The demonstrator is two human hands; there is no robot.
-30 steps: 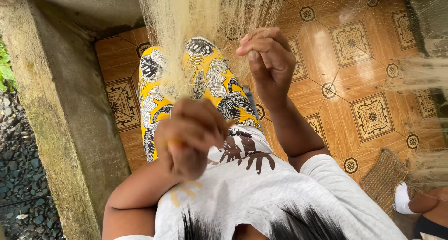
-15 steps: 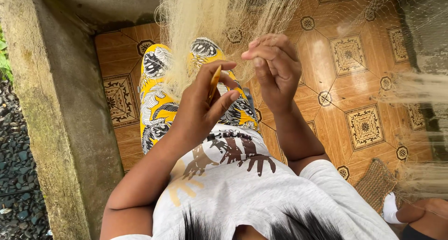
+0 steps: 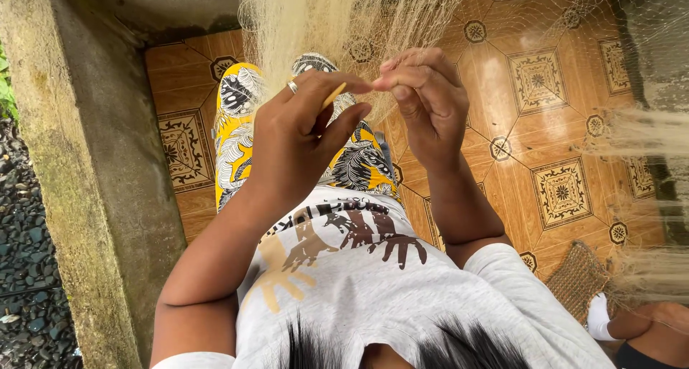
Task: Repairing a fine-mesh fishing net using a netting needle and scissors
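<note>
Item under work: a pale, fine-meshed net (image 3: 316, 24) hangs from above the frame down towards the person's lap, in front of both hands. More of it drapes along the right edge of the view.

Left hand (image 3: 301, 146): raised to the net, with a ring (image 3: 292, 87) on one finger. The fingers (image 3: 337, 82) are closed in a pinch on a slim yellow needle (image 3: 332, 96), whose tip points up and right.

Right hand (image 3: 427, 107): the fingers (image 3: 402, 78) are closed tip to tip on a small part of the mesh. The strand itself is too fine to make out. The two hands touch at the fingertips.

Step in hand, as judged: the needle is being brought to the point of mesh that the right hand pinches. It is a knotting or mending stitch at its start. The next move calls for the right-hand pinch to stay steady and taut while the needle tip finds the opening.

Change noted: one second ago the left hand was low over the lap in a closed fist. Half a second ago it was rising, with a gap to the right hand. That gap is now closed. The right hand has barely shifted.

Surroundings: yellow patterned trousers (image 3: 233, 139), a white printed shirt (image 3: 373, 283), a brown tiled floor (image 3: 545, 125) and a concrete kerb (image 3: 79, 182) on the left. At lower right are a woven mat (image 3: 574, 279) and another person's leg (image 3: 646, 322).
</note>
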